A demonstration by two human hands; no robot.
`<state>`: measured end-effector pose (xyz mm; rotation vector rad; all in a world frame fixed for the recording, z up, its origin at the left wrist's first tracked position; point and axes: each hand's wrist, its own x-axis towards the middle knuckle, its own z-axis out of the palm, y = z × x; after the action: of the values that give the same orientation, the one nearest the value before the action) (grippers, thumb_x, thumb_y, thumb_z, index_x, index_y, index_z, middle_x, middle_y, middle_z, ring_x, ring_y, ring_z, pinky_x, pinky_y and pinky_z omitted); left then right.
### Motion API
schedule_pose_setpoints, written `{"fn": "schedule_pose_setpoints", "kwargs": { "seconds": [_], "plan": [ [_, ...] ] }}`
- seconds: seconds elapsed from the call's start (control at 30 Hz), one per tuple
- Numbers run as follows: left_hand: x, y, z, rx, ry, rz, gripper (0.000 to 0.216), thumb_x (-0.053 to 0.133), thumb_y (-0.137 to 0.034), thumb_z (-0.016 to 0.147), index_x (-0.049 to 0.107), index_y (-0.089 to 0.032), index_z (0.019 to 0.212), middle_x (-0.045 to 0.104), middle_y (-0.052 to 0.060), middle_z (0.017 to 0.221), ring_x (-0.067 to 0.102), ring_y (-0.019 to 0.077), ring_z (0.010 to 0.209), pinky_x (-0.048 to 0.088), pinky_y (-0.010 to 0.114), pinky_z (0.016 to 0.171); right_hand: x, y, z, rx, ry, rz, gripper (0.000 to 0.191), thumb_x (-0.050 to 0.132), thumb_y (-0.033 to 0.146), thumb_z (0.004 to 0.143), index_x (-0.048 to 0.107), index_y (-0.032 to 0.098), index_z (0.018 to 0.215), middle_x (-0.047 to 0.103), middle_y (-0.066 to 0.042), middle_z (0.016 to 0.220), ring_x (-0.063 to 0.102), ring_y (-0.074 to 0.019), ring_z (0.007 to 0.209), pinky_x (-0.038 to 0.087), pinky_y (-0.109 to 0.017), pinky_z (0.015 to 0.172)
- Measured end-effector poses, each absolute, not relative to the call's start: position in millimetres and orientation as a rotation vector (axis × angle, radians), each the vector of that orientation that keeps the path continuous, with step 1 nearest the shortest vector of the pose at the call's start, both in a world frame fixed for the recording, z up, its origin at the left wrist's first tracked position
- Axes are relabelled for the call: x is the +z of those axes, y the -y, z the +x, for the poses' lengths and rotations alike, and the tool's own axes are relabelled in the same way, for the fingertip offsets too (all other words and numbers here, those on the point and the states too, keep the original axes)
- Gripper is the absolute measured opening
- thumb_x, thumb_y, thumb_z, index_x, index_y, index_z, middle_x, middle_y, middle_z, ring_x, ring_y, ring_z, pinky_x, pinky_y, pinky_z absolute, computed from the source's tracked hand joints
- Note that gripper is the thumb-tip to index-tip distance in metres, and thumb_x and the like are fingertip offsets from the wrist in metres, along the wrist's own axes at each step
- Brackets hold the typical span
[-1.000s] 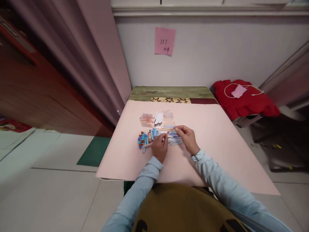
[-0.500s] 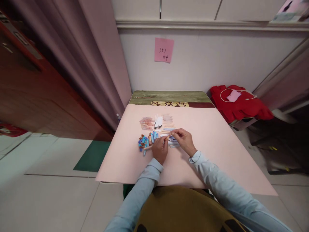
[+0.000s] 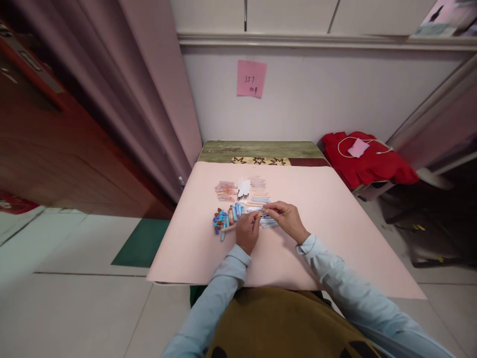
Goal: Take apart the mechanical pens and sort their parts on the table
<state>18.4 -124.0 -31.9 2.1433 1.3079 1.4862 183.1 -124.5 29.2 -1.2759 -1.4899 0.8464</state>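
My left hand [image 3: 248, 233] is closed around a tan pen barrel [image 3: 228, 228], whose one end sticks out to the left of the fist. At its other end, my right hand [image 3: 289, 220] pinches with thumb and fingertips; whatever small piece lies between them is too small to make out. Just left of the hands lie blue and brown pen caps [image 3: 219, 219] in a heap, beside a row of blue and brown tubes [image 3: 236, 211]. Pale blue barrels [image 3: 270, 222] lie partly under my right hand.
Farther back on the pink-covered table [image 3: 298, 184] are a bundle of reddish clear tubes [image 3: 225, 191], white sticks with black tips [image 3: 243, 189] and pale tan barrels [image 3: 258, 183]. A red cloth [image 3: 367, 166] with a white cable is at the right. A pink note [image 3: 251, 78] hangs on the wall.
My right hand has shifted slightly right and down, its fingertips still by the barrel's end. My left hand stays nearly in place. The view has moved a little.
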Motion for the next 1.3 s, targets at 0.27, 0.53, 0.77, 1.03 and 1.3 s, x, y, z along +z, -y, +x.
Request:
{"fn": "schedule_pose_setpoints", "kwargs": {
  "seconds": [0.27, 0.53, 0.77, 1.03, 1.3],
  "plan": [
    [-37, 124, 20, 1.547, -1.252, 2.068, 0.018, 0.056, -0.025, 0.095, 0.066, -0.018, 0.108, 0.070, 0.006, 0.088, 0.062, 0.0167, 0.076, 0.049, 0.029, 0.072, 25, 127, 191, 1.030, 1.329, -1.246, 0.040, 0.076, 0.047, 0.075, 0.075, 0.017, 0.101, 0.076, -0.005, 0.084, 0.069, -0.0191, 0.076, 0.055, -0.030, 0.071],
    [-33, 124, 17, 1.625, -1.348, 1.810, 0.021, 0.054, -0.029, 0.096, 0.064, -0.018, 0.111, 0.072, 0.008, 0.096, 0.067, 0.0184, 0.085, 0.052, 0.031, 0.077, 3, 146, 240, 0.586, 1.524, -1.543, 0.025, 0.064, 0.041, 0.086, 0.075, 0.019, 0.090, 0.073, -0.005, 0.085, 0.063, -0.0169, 0.072, 0.049, -0.029, 0.070],
    [-37, 128, 11, 1.614, -1.394, 1.679, 0.027, 0.051, -0.034, 0.098, 0.062, -0.019, 0.116, 0.072, 0.010, 0.104, 0.068, 0.0206, 0.096, 0.053, 0.037, 0.089, -11, 159, 227, 0.300, 1.979, -1.627, 0.018, 0.059, 0.031, 0.093, 0.074, 0.023, 0.099, 0.071, -0.004, 0.099, 0.065, -0.0170, 0.089, 0.048, -0.027, 0.078],
    [-34, 143, 0, 1.541, -1.356, 1.584, 0.024, 0.053, -0.034, 0.097, 0.060, -0.019, 0.114, 0.073, 0.009, 0.103, 0.070, 0.0207, 0.096, 0.055, 0.036, 0.088, -18, 160, 232, 0.311, 1.898, -1.602, 0.019, 0.058, 0.032, 0.094, 0.073, 0.024, 0.102, 0.071, -0.004, 0.101, 0.065, -0.0172, 0.089, 0.048, -0.027, 0.080],
    [-32, 140, 2, 1.590, -1.387, 1.518, 0.023, 0.055, -0.036, 0.095, 0.059, -0.018, 0.110, 0.074, 0.009, 0.097, 0.071, 0.0202, 0.091, 0.056, 0.034, 0.084, -13, 152, 244, 0.316, 1.861, -1.729, 0.018, 0.056, 0.030, 0.092, 0.073, 0.023, 0.093, 0.071, -0.003, 0.094, 0.063, -0.0154, 0.080, 0.044, -0.026, 0.073]
  ]
}}
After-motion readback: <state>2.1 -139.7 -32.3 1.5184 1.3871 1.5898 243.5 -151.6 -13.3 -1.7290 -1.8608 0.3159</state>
